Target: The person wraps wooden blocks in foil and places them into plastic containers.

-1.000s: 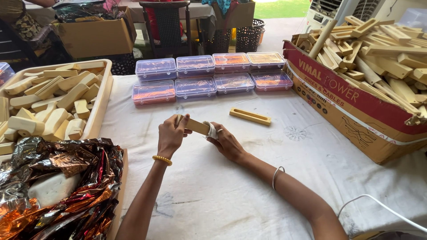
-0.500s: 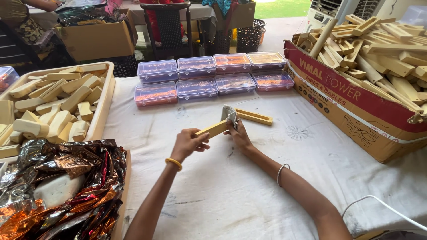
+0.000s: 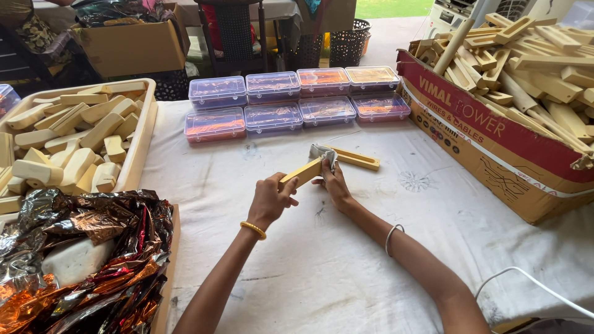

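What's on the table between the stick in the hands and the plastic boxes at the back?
Nothing but bare white tablecloth, with a few faint marks, lies between the held wooden stick and the plastic boxes in the head view.

The table (image 3: 346, 272) is covered with a white cloth with some dark stains. Behind the table, at its far edge, a dark chair (image 3: 235, 31) stands on a pale floor (image 3: 396, 34). To the right of the chair there is a dark woven basket (image 3: 349, 40). To the left of the chair a brown cardboard box (image 3: 133, 46) sits. Far behind the table a strip of green grass (image 3: 390, 7) lies in bright daylight, and soft daylight falls on the cloth.
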